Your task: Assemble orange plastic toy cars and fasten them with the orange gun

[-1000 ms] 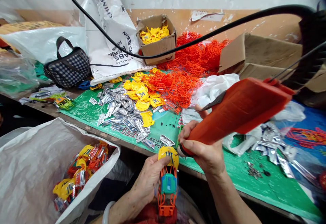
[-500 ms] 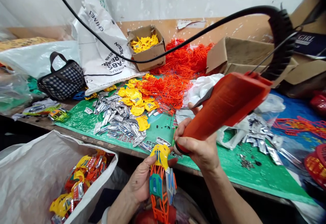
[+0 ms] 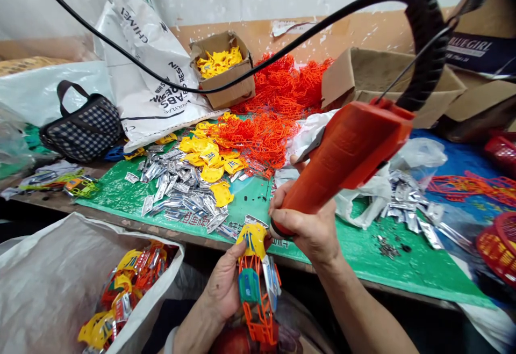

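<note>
Low in the centre, my left hand (image 3: 223,284) is closed around the side of a toy car body (image 3: 250,281). The car body has a yellow front, an orange lattice frame, a teal block in it and a silver side panel. My right hand (image 3: 308,228) grips an orange-red corded electric screwdriver (image 3: 342,147), fingers wrapped round its lower end near a grey lever. The screwdriver tilts, its cord end up and to the right, its working end down just right of the yellow front. Its tip is hidden, so I cannot tell whether it touches the car body.
A black cable (image 3: 193,89) crosses the view. Silver panels (image 3: 177,193), yellow parts (image 3: 209,155) and orange frames (image 3: 278,91) lie on the green mat (image 3: 108,195). At lower left, a white sack (image 3: 44,273) holds assembled pieces. Cardboard boxes (image 3: 231,93) stand behind, with a checked bag (image 3: 86,131) left.
The whole view has shifted a little. The screwdriver appears slightly left and higher, and the car body's front sits slightly higher. Both hands keep their holds.
</note>
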### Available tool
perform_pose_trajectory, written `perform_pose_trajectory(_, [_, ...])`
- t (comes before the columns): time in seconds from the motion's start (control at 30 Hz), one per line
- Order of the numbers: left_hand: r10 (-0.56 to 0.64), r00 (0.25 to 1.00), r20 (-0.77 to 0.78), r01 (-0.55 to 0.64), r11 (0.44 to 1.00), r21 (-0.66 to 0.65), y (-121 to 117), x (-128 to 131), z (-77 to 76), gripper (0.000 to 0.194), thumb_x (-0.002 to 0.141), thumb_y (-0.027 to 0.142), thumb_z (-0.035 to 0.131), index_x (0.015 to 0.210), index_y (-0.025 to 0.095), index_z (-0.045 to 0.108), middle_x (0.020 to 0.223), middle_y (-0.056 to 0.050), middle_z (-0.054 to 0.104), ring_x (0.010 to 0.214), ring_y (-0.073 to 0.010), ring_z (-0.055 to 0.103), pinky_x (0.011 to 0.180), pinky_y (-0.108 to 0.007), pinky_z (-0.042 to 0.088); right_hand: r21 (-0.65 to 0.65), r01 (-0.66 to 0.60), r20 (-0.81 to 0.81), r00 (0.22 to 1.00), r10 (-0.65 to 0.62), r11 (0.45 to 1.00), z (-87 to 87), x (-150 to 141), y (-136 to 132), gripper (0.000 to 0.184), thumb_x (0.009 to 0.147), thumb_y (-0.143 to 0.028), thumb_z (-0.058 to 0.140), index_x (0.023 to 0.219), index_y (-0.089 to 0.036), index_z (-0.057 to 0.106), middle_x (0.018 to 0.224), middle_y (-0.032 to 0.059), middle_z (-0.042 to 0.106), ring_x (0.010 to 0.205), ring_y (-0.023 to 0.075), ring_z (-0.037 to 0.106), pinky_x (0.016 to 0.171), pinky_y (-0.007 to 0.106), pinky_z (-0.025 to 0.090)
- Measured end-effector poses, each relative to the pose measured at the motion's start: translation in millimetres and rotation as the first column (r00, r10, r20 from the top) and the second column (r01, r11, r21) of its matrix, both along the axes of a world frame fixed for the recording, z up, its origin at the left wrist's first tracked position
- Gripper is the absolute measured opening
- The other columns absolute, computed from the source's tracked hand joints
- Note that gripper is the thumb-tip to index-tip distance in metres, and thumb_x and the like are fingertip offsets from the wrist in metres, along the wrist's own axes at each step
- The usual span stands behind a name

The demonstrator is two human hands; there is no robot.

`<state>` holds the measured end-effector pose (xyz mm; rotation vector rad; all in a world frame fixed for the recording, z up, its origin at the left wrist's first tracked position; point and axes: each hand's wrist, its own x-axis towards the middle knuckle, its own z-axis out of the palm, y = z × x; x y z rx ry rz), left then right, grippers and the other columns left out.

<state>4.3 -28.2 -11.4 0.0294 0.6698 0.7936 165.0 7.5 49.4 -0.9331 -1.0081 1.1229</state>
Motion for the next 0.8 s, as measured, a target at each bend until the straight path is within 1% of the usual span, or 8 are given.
perform_pose_trajectory(0.1, [0.016,1.000,-0.002,-0.016,0.999,-0.028,2.1,1.2,2.8,0.016,0.087,0.022,0.066,0.094,0.010,0.074,0.080,-0.007,0.080,0.063,-0.0197,0.073,0.068,-0.030,0.058,-0.040,0.005,-0.049,0.999,-0.007,0.999,2.1,-1.5,-0.1,0.015,0.063,-0.022,0.078,0.072,-0.020,0.066,0.066,-0.0024,0.061,0.054,0.0121,0.052,0.046,0.025,0.043])
perform_pose_trajectory(0.23, [0.019,0.999,0.033,-0.017,0.997,-0.073,3.9,1.4,2.9,0.017,0.087,0.022,0.065,0.091,0.008,0.073,0.077,-0.009,0.079,0.062,-0.0197,0.073,0.061,-0.028,0.057,-0.012,0.012,-0.082,0.997,-0.013,1.000,3.2,-2.7,-0.1,0.012,0.063,-0.023,0.078,0.067,-0.020,0.067,0.063,-0.0018,0.060,0.055,0.0131,0.053,0.046,0.026,0.045])
perform_pose_trajectory(0.4, [0.038,0.997,0.070,-0.027,0.989,-0.143,3.8,0.5,-0.5,0.019,0.088,0.022,0.063,0.093,0.007,0.073,0.081,-0.009,0.080,0.067,-0.0197,0.075,0.064,-0.028,0.059,0.015,0.069,-0.084,0.994,-0.068,0.997,4.5,-4.4,-1.4,0.009,0.062,-0.021,0.077,0.066,-0.021,0.069,0.063,-0.0014,0.061,0.061,0.0153,0.058,0.053,0.029,0.048])
perform_pose_trajectory(0.5, [0.053,0.997,0.058,-0.044,0.989,-0.143,3.1,0.9,-0.5,0.019,0.088,0.022,0.062,0.092,0.007,0.073,0.081,-0.009,0.080,0.065,-0.0197,0.075,0.063,-0.027,0.059,0.013,0.087,-0.074,0.994,-0.086,0.996,4.0,-4.7,-2.8,0.009,0.061,-0.021,0.076,0.066,-0.022,0.069,0.064,-0.0012,0.062,0.062,0.0161,0.059,0.056,0.030,0.049])
perform_pose_trajectory(0.6, [0.042,0.998,0.053,-0.034,0.988,-0.149,2.7,1.4,0.7,0.019,0.088,0.023,0.063,0.092,0.007,0.073,0.080,-0.010,0.080,0.066,-0.0200,0.075,0.062,-0.028,0.058,0.010,0.100,-0.060,0.993,-0.099,0.995,2.1,-4.8,-3.2,0.009,0.061,-0.022,0.077,0.067,-0.023,0.070,0.065,-0.0012,0.063,0.062,0.0166,0.060,0.057,0.031,0.050])
perform_pose_trajectory(0.73, [0.017,0.998,0.066,-0.008,0.990,-0.141,1.9,1.3,1.8,0.021,0.089,0.025,0.062,0.089,0.007,0.073,0.076,-0.009,0.079,0.059,-0.0206,0.073,0.060,-0.030,0.058,0.021,0.096,-0.067,0.993,-0.094,0.995,0.7,-5.7,-2.6,0.008,0.062,-0.023,0.076,0.066,-0.022,0.069,0.064,-0.0013,0.062,0.061,0.0163,0.059,0.056,0.031,0.050])
perform_pose_trajectory(0.8, [0.027,0.998,0.056,-0.019,0.990,-0.142,1.4,1.2,2.2,0.022,0.090,0.025,0.060,0.088,0.007,0.073,0.075,-0.010,0.079,0.059,-0.0204,0.073,0.060,-0.030,0.058,0.022,0.099,-0.071,0.993,-0.097,0.995,0.8,-6.4,-2.4,0.008,0.062,-0.022,0.076,0.066,-0.022,0.069,0.064,-0.0015,0.062,0.061,0.0158,0.059,0.056,0.030,0.050])
